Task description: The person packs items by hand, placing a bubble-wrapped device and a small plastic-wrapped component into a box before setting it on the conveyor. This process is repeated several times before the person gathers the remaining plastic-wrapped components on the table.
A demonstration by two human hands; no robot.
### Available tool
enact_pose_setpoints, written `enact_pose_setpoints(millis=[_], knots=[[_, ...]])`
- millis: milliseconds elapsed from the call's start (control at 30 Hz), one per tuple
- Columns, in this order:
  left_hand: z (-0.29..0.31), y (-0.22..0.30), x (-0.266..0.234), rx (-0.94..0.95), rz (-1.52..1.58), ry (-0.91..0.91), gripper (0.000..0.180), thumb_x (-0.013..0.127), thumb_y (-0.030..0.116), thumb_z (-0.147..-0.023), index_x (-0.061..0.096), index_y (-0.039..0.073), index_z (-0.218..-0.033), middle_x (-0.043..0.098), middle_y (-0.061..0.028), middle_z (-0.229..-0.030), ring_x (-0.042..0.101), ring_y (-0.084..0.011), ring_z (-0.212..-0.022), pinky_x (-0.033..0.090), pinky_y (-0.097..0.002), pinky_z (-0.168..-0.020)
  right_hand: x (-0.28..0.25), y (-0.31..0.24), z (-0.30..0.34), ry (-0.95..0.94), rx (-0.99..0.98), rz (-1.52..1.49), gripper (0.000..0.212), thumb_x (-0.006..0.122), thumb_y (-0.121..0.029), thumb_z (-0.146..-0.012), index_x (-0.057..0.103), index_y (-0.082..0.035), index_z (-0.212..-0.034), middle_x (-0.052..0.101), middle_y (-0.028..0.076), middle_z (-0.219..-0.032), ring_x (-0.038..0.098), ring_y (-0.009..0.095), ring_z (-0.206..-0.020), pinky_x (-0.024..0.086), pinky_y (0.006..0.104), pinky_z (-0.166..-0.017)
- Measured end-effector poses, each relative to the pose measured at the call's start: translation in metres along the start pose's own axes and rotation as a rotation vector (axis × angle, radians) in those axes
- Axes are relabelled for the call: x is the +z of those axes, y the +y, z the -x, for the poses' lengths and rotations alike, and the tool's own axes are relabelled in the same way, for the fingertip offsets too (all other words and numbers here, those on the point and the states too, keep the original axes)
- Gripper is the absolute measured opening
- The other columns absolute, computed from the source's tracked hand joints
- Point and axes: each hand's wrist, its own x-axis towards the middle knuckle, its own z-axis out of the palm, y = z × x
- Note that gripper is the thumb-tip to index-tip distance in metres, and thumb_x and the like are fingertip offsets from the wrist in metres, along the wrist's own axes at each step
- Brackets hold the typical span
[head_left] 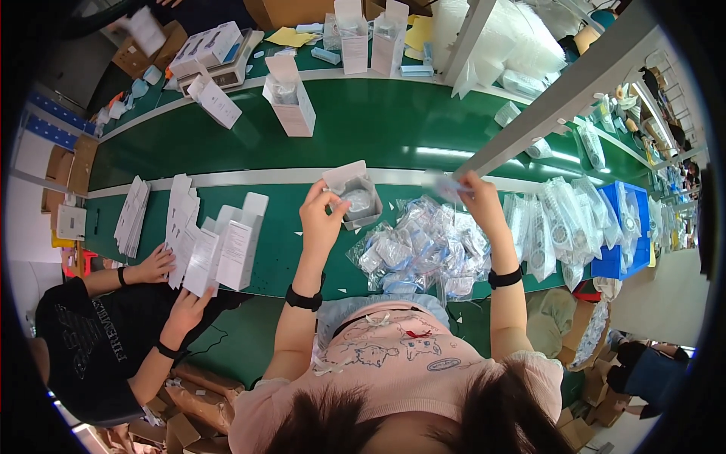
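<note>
My left hand (322,215) grips the side of an open white box (347,174) with its thumb and fingers. The box tilts at the front edge of the belt, its top flap raised, and a clear-wrapped round item (358,201) sits inside. To the right, my right hand (482,203) is closed on a small pale plastic packet (445,185), smeared by motion. Below that hand lies a heap of clear plastic bags (423,242) with white and bluish contents.
A green conveyor belt (393,113) runs across, carrying an open box (293,110). Bubble-wrapped items (556,227) lie right, beside a blue bin (637,208). A slanted metal post (560,94) stands ahead right. At left, a co-worker's hands (185,310) touch white boxes (238,242).
</note>
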Motion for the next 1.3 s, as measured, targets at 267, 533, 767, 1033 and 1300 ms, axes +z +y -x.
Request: enact_pose_setpoints(millis=[267, 533, 767, 1033, 1300], knots=[[-0.016, -0.017, 0.006, -0.091, 0.156, 0.087, 0.014, 0.066, -0.004, -0.065, 0.053, -0.005, -0.069, 0.058, -0.0082, -0.088, 0.049, -0.0095, -0.069, 0.041, -0.0213, -0.063, 0.054, -0.101, -0.01, 0.191, -0.6, -0.467, 0.027, 0.058, 0.009, -0.07, 0.059, -0.003, -0.094, 0.06, 0.01, -0.09, 0.059, 0.022, -0.08, 0.048, 0.0278, -0.068], [-0.013, -0.024, 0.001, -0.172, 0.453, 0.055, 0.007, 0.063, -0.004, -0.069, 0.056, -0.003, -0.071, 0.059, -0.0072, -0.089, 0.053, -0.0123, -0.077, 0.041, -0.0224, -0.07, 0.099, -0.103, -0.012, -0.023, -0.868, 0.084, 0.026, 0.065, -0.005, -0.063, 0.06, -0.005, -0.089, 0.05, 0.011, -0.107, 0.047, 0.029, -0.102, 0.042, 0.038, -0.085], [0.003, -0.029, -0.02, -0.039, 0.463, 0.161, 0.038, 0.068, 0.008, -0.069, 0.052, 0.001, -0.103, 0.049, -0.0111, -0.116, 0.045, -0.0216, -0.109, 0.037, -0.0301, -0.088, 0.098, -0.096, -0.008, -0.111, -0.729, 0.163, 0.052, 0.073, -0.017, -0.059, 0.053, -0.007, -0.106, 0.037, 0.011, -0.123, 0.026, 0.033, -0.122, 0.027, 0.041, -0.1], [0.058, -0.092, -0.08, -0.218, -1.176, -0.326, 0.071, 0.069, 0.017, -0.066, 0.035, 0.012, -0.128, 0.013, -0.0125, -0.142, 0.008, -0.0348, -0.131, 0.007, -0.0693, -0.091, 0.123, -0.043, -0.027, -0.173, -0.451, -0.31, 0.089, 0.075, -0.014, -0.056, 0.029, -0.006, -0.13, 0.037, 0.015, -0.126, 0.03, 0.034, -0.12, 0.03, 0.0408, -0.099], [0.078, -0.065, -0.009, -0.194, -1.019, -0.071, 0.072, 0.058, 0.007, -0.073, 0.023, 0.019, -0.135, 0.01, -0.0147, -0.142, 0.006, -0.0368, -0.131, 0.009, -0.0702, -0.089, 0.13, -0.015, -0.129, 0.028, -0.257, -0.774, 0.089, 0.073, -0.004, -0.054, 0.028, -0.004, -0.13, 0.043, 0.013, -0.121, 0.044, 0.023, -0.111, 0.039, 0.0324, -0.09]])
